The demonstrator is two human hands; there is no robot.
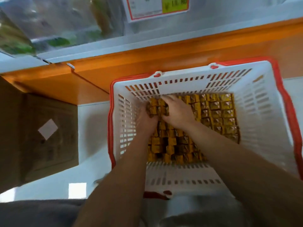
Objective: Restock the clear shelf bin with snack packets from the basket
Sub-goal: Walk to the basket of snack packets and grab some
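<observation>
A white slotted basket (255,102) with red handles stands on the floor, its bottom covered with several small yellow snack packets (218,112). Both my hands are down inside it at the far left corner. My left hand (147,120) and my right hand (177,115) together grip a bunch of yellow packets (158,108) between them, fingers curled round the bunch. The clear shelf bin (68,27) is above at the top left, with greenish packets blurred behind its front.
An orange shelf base (164,56) runs across behind the basket. A brown cardboard box (41,133) sits on the pale floor to the left. A price label (157,7) hangs on the shelf front above.
</observation>
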